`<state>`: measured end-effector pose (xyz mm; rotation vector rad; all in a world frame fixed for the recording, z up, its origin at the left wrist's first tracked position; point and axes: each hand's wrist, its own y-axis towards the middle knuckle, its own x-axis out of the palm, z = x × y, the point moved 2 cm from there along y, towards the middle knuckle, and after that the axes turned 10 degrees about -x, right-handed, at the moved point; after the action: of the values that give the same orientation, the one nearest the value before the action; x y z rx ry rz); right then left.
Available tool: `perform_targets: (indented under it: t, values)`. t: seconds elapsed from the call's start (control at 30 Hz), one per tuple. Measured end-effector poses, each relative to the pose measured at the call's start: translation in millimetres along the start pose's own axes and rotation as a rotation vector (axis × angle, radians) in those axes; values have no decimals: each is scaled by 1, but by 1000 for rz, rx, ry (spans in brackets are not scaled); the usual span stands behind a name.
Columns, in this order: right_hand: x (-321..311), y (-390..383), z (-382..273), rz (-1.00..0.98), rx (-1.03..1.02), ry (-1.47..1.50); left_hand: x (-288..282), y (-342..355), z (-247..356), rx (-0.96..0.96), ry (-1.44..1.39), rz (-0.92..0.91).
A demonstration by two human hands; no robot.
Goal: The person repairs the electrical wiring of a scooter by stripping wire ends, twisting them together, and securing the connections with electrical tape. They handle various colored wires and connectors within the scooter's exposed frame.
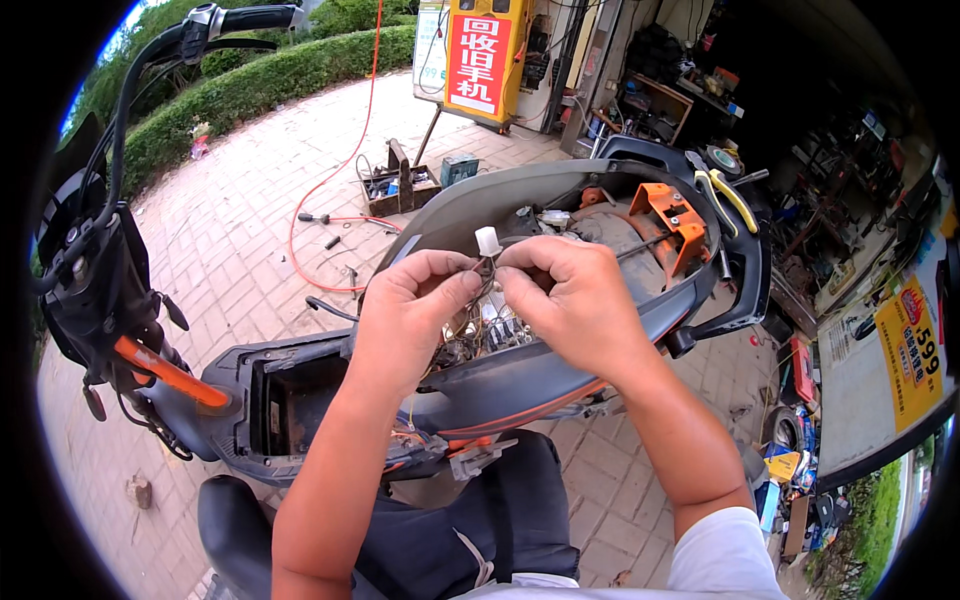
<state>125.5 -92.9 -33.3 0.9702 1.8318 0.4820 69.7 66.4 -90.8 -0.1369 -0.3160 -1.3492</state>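
Over the opened body of an electric scooter (540, 395), my two hands meet with their fingertips close together. My left hand (415, 305) pinches thin wires between thumb and forefinger. My right hand (575, 300) pinches at the same wires just beside it. A white plastic connector (488, 241) sticks up above the fingertips, at the end of these wires. Below the hands lies a tangle of wiring (485, 325) in the scooter's open compartment, partly hidden by my hands. Exactly where the wires run between the fingers cannot be made out.
Pliers with yellow handles (735, 200) lie on the scooter's rear, near an orange bracket (672, 225). Beyond stand an open toolbox (405, 195) and a small teal box (459, 169). A red hose (292, 245) crosses the paving. The handlebar (255, 20) rises at left.
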Motion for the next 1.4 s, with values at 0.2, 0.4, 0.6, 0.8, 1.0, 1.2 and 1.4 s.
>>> perform_targets:
  t: [0.2,0.4,0.6,0.8,1.0,1.2,1.4]
  values:
    - [-1,2,-3,54,28,-35,-29,3,-10,-219,-471,116]
    - [4,3,-1,18,88,-49,-43,-2,-18,-156,113,229]
    - [3,1,0,41,56,-80,-23,5,-18,-302,737,45]
    - [5,2,1,29,73,-28,-15,-12,21,383,513,300]
    - [4,0,0,11,-21,-78,8,8,11,11,72,-243]
    - [7,2,-2,12,-95,-149,12,11,-13,51,-242,-188]
    - [1,5,-5,-40,-281,-433,15,5,-13,122,-113,-173]
